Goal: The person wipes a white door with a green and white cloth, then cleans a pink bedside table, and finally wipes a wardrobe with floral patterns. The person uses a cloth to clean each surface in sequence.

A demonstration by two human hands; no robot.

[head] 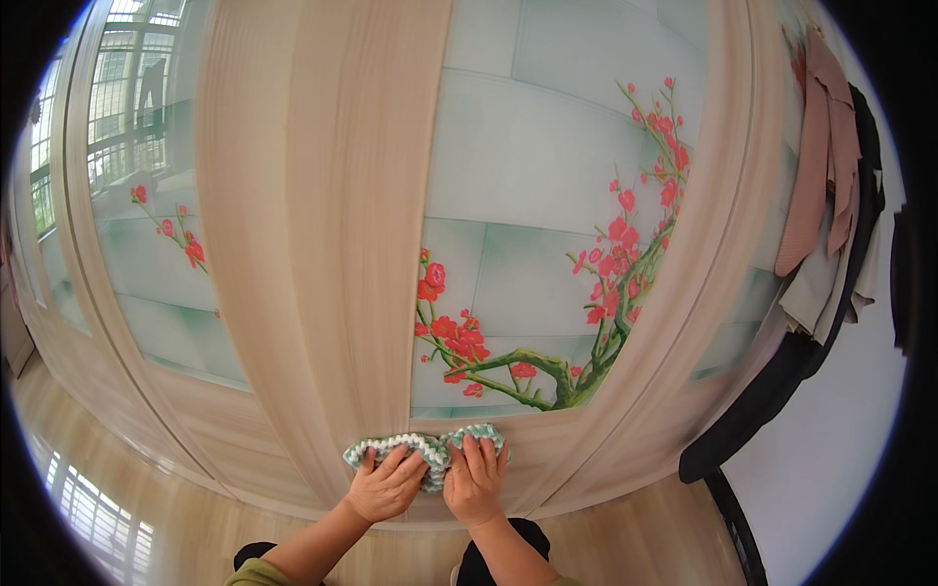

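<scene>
A green and white cloth [409, 440] with a bumpy, crocheted look lies bunched against the lower part of a wood-grain wardrobe door [352, 293]. My left hand [387, 483] presses on its left portion with the fingers spread over it. On the right portion rests my right hand [475, 480], its fingers pointing up and curled over the cloth. Just above both hands is the bottom edge of a glossy panel [513, 286] painted with red blossoms on a green branch. Part of the cloth is hidden under my palms.
Another blossom panel [168, 293] at left reflects a barred window. Pink clothing [821, 161] and a long black garment [762, 403] hang at right beside a white wall [828, 439]. Below lies a shiny wood-look floor [630, 542], with my dark-clad legs [506, 557] close to the doors.
</scene>
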